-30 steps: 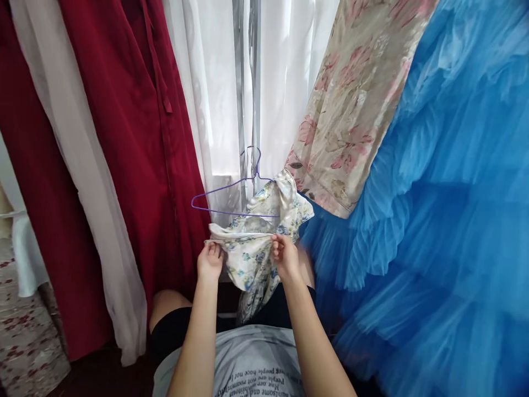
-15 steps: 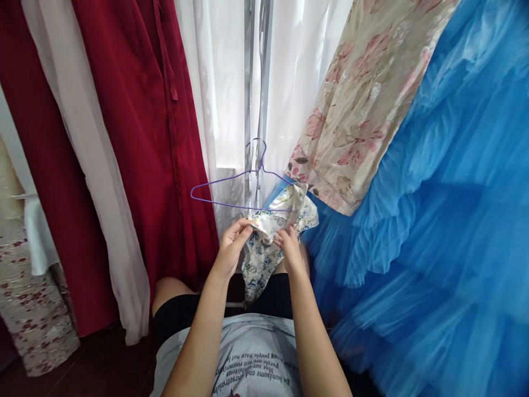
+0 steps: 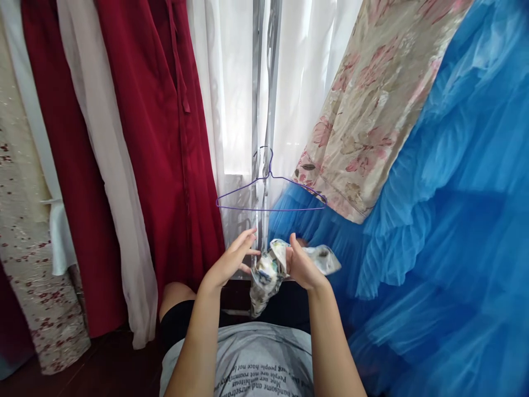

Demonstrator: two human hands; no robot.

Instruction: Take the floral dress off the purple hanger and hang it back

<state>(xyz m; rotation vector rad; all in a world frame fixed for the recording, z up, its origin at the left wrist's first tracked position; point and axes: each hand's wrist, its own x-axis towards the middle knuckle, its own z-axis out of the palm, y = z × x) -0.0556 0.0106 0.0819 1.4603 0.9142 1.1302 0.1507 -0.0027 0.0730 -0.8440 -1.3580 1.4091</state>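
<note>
My right hand (image 3: 303, 268) is closed around a small white garment with a blue flower print (image 3: 268, 273), bunched up and hanging down toward my lap. My left hand (image 3: 232, 258) is beside it with fingers stretched out, fingertips touching the cloth's left edge. Just above both hands a thin purple wire hanger (image 3: 270, 196) hangs bare from a metal pole (image 3: 264, 99).
Dark red dresses (image 3: 161, 127) and a pale one (image 3: 103, 165) hang at the left. A white sheer curtain (image 3: 231, 82) is behind the pole. A beige floral dress (image 3: 372, 105) and a big blue tulle skirt (image 3: 454, 220) fill the right. A beaded beige garment (image 3: 25, 231) is at far left.
The flowered garment has come off the hanger, which now hangs bare. My hands gathered the cloth together and lowered it; my left hand has opened, my right hand bunches it.
</note>
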